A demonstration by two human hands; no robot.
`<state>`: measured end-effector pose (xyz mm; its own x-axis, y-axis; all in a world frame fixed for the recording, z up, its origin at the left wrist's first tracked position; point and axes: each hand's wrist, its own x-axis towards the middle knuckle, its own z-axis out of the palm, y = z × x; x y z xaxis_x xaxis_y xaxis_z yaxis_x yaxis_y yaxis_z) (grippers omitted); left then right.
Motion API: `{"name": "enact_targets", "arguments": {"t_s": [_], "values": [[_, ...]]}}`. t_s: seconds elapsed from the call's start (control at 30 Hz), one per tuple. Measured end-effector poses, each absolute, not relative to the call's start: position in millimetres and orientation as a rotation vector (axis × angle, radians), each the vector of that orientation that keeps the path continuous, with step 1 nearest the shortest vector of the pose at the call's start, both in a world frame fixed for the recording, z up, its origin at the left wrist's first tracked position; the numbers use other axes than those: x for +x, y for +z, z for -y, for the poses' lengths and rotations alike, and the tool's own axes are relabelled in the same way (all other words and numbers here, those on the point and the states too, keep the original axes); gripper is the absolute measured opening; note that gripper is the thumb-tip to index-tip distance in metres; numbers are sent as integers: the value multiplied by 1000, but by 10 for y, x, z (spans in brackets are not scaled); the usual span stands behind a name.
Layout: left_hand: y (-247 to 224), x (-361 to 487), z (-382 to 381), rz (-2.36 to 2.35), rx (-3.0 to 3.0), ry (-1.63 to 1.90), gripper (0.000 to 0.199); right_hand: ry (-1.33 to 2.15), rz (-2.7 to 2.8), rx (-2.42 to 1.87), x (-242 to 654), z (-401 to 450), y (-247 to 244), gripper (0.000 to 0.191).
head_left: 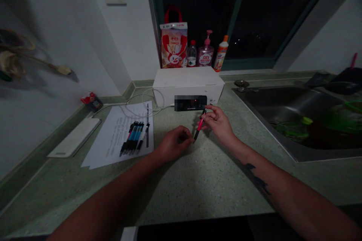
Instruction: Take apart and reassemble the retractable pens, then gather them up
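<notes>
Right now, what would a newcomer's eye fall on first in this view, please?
Probably the pink-and-black pen, slanted between the left hand and right hand over the counter. Next might come the bright red-and-white rabbit bag behind the white box, then the row of pens on the papers at left.

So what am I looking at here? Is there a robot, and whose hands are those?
No robot here, just a person with bare hands. There's only one picture, taken by a camera on their head, looking forward and down. The right hand holds a red and black pen. The left hand is close to its lower end; I can't tell if it's touching. On the counter, more pens lie on papers, and a phone stands before a white box. The sink is at the right.
</notes>
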<state>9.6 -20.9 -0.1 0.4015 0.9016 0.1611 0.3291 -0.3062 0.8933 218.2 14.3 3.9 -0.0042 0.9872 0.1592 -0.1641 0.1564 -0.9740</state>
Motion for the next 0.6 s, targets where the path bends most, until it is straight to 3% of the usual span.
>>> {"name": "enact_targets", "arguments": {"t_s": [0.6], "values": [[-68, 117, 231, -1102, 1903, 766, 10, 1209, 1224, -936, 2095, -105, -9, 52]]}}
